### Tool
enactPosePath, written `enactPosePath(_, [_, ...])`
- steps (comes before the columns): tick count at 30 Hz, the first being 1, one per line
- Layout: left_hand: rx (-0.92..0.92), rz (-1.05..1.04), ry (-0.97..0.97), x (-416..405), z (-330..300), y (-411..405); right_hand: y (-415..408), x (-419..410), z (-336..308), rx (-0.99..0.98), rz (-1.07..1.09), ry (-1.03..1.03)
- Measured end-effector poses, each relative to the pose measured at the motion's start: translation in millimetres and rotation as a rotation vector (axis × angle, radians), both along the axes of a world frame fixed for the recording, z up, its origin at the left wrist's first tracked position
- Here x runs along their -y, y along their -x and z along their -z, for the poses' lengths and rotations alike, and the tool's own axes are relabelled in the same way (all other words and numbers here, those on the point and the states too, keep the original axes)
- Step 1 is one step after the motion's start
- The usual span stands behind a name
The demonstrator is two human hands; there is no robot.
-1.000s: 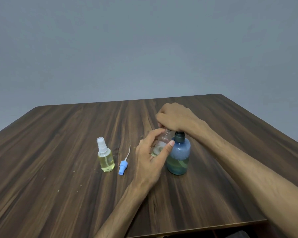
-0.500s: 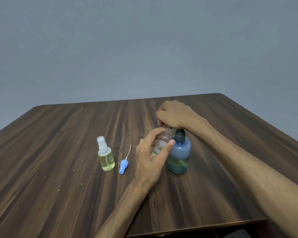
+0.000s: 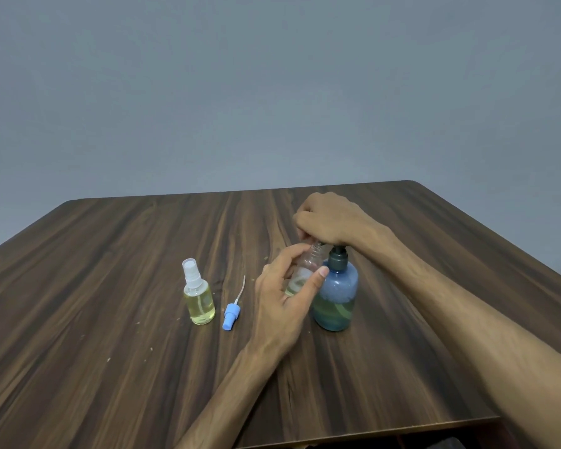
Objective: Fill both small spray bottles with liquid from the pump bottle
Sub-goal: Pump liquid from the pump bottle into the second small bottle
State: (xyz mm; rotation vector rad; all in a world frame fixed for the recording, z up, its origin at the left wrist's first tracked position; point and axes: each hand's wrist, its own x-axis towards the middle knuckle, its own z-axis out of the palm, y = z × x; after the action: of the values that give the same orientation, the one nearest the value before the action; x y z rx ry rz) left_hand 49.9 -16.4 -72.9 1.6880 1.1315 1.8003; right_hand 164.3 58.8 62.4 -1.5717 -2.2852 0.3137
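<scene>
A blue pump bottle [image 3: 337, 296] stands on the table with yellowish liquid in its lower part. My right hand [image 3: 331, 222] lies curled over its pump head, which is hidden under the hand. My left hand [image 3: 284, 299] grips a small clear spray bottle [image 3: 306, 268], uncapped and tilted, its open neck just under the pump head; a little liquid sits at its bottom. To the left stands a second small spray bottle [image 3: 197, 294], capped in white and filled with yellow liquid. A blue spray cap with its thin tube [image 3: 232, 314] lies between them.
The dark wooden table [image 3: 110, 351] carries a few small crumbs on its left half. Its near edge runs at the lower right, and a plain grey wall stands behind it.
My right hand has shifted slightly on the pump head. The bottles and my left hand stay where they were.
</scene>
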Motion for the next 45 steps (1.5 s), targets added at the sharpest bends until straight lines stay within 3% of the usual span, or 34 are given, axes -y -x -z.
enactPosePath(15, [-0.002,0.012,-0.017,0.9,-2.8,-0.4,3.7,2.3,3.8,0.06,-0.008,0.017])
enactPosePath(19, [0.0,0.002,-0.015,-0.3,-0.1,-0.1,0.4,0.5,-0.3,-0.024,0.004,-0.049])
enactPosePath(24, [0.009,0.015,0.0,-1.0,0.1,0.0,3.1,1.4,4.0,0.053,-0.01,-0.014])
enactPosePath(28, [-0.002,0.004,0.008,-2.7,2.2,0.8,-0.6,1.4,-1.5,-0.036,0.001,-0.091])
enactPosePath(31, [0.004,-0.001,0.012,-4.0,1.8,0.0,2.1,0.0,2.4,0.017,-0.012,-0.011])
enactPosePath(45, [0.003,-0.001,0.009,-3.4,2.9,0.6,0.1,0.3,-0.3,-0.034,0.017,-0.066])
